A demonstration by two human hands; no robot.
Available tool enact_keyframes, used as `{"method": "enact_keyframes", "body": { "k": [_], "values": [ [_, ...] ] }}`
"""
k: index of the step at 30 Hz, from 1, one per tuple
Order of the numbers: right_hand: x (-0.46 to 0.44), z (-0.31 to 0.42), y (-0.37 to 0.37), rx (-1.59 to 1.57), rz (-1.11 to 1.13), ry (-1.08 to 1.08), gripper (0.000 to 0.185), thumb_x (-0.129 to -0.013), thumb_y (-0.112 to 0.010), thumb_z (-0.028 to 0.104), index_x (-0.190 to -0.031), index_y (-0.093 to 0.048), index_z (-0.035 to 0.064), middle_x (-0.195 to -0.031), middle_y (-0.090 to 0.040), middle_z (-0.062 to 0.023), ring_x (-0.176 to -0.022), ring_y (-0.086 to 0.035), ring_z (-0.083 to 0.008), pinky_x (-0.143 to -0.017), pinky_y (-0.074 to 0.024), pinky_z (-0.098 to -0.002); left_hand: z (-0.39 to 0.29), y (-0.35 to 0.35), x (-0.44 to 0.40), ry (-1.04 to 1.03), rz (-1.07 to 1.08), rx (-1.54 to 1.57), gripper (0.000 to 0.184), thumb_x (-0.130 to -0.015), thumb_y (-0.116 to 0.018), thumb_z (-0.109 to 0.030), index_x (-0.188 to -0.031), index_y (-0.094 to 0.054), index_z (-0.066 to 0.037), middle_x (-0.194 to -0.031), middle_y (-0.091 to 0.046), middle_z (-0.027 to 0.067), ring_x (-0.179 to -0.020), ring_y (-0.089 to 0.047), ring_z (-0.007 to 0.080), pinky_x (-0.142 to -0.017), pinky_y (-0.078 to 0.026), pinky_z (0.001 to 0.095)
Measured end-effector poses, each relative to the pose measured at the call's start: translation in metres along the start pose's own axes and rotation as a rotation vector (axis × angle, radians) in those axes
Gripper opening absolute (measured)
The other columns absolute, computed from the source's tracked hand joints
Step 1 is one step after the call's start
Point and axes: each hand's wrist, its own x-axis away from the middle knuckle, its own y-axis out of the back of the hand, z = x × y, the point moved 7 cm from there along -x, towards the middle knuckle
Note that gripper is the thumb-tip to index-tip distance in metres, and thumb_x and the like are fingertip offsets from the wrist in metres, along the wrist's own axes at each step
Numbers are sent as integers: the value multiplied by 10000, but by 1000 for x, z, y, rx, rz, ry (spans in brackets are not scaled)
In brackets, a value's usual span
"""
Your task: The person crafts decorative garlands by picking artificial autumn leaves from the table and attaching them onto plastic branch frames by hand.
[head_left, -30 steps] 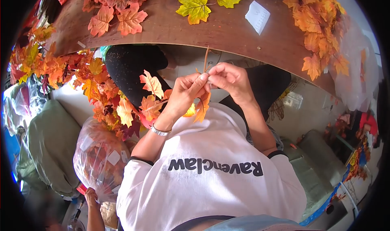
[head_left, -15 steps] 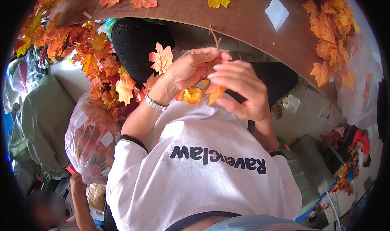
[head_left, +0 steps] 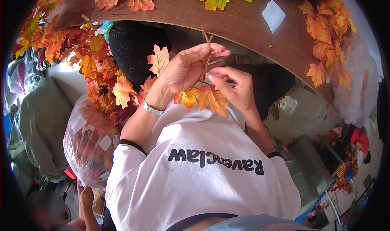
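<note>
My left hand (head_left: 189,66) is closed around the brown stem (head_left: 209,41) of an artificial maple leaf branch, above my lap. The stem's forked tip sticks up past my fingers. My right hand (head_left: 235,84) pinches at the lower part of the stem, thumb and forefinger together. An orange leaf (head_left: 213,101) and a yellow-orange leaf (head_left: 187,97) hang below my hands. Beside my left wrist shows a peach leaf (head_left: 158,60); whether it belongs to the same branch I cannot tell.
A brown tabletop (head_left: 243,23) curves ahead, bearing loose leaves and a paper slip (head_left: 273,16). Orange leaf garlands (head_left: 91,64) hang at left, more (head_left: 325,40) at right. A clear bag of leaves (head_left: 89,145) stands left, with another person's hands (head_left: 85,196) at its base.
My right hand has moved in and its fingers have closed from loosely spread to a pinch at the stem. The orange leaf has turned flatter. The other person's hands have shifted.
</note>
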Motion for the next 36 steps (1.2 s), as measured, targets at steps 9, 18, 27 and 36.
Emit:
{"method": "enact_keyframes", "body": {
  "k": [9,18,27,36],
  "values": [
    [0,-26,-19,-605,47,-316,119,-808,-625,93,-753,-601,-10,-606,-567,-27,-506,-503,-50,-457,-398,-177,5,-4,0,11,-27,67,453,-935,-337,-325,-1214,-411,23,-1234,-457,186,-1121,-462,245,-955,-367,382],
    [0,-25,-22,-635,156,-382,154,-801,-632,107,-700,-600,-4,-587,-553,-18,-486,-478,-44,-446,-367,-161,-11,10,7,-110,-114,-197,316,-882,-483,-98,-1183,-469,-3,-1037,-583,142,-967,-572,199,-893,-443,332],
    [-4,-23,-21,-564,172,-329,131,-799,-618,77,-702,-601,-9,-569,-526,-24,-467,-460,-60,-433,-356,-184,-8,16,5,-128,-163,-110,196,-830,-550,-13,-1025,-545,-11,-942,-599,90,-868,-604,174,-806,-487,298],
    [-5,-17,-22,-683,243,-323,144,-812,-626,101,-714,-594,0,-591,-533,10,-463,-462,-30,-423,-345,-168,-4,9,3,-188,-135,-118,188,-832,-563,-36,-1017,-531,-21,-838,-642,88,-796,-610,168,-711,-488,288]
  ]
}}
